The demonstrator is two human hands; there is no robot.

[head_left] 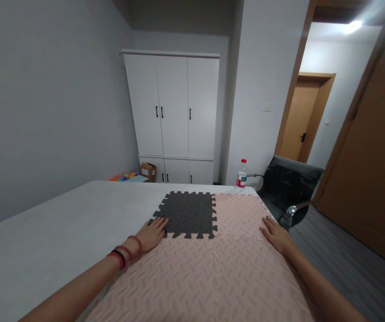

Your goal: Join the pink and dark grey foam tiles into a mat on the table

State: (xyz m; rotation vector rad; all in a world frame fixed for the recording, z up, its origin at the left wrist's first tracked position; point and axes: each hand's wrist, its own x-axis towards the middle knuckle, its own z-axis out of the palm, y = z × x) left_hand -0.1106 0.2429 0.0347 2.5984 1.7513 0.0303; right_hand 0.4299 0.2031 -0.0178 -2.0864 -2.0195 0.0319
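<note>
My left hand (152, 233) lies flat, fingers stretched, on the near left corner of a dark grey foam mat tile (189, 213) with jigsaw edges. My right hand (275, 233) rests with its fingers apart on the right edge of a pink foam mat tile (239, 215), beside the grey one. The grey and pink tiles meet along a toothed seam. Nearer to me, a larger stretch of pink foam mat (209, 281) borders both of them and runs down out of view. Neither hand grips anything.
The mats lie on a white table (61, 223). A water bottle with a red cap (241, 176) stands at its far right corner. A black chair (288, 188) is close to the right edge. Behind are a cardboard box (148, 171) and a white cabinet (175, 107).
</note>
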